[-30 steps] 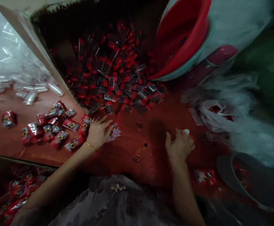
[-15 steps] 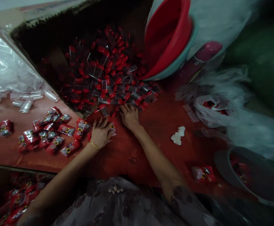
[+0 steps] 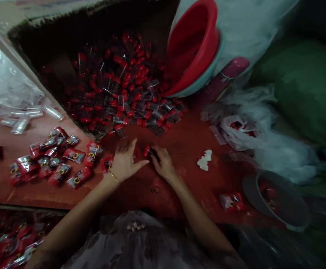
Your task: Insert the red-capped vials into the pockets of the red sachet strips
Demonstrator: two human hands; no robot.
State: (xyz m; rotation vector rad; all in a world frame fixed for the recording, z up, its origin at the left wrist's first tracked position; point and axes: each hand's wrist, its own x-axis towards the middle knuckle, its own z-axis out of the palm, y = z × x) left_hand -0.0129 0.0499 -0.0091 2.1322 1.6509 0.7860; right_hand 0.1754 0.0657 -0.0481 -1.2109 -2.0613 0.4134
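My right hand is closed around a small red-capped container, its red end pointing left towards my other hand. Thumb spread wide and fingers stretched, my left hand hovers over the table beside it; a bit of red shows just behind its fingers, too hidden to name. Small clear containers with red caps spill in a heap from a cardboard box lying on its side. Left of my left hand lie several red printed packets, one of them partly hidden by that hand.
A red bowl nested in a pale blue one leans at the box's right, beside a pink-capped can. Clear plastic sleeves lie at the left. On the right are plastic bags, a grey basket and a white scrap.
My right hand has drawn back from the heap with a red-capped container in it. My left hand has opened, its thumb swinging out to the right. The whole view has shifted slightly.
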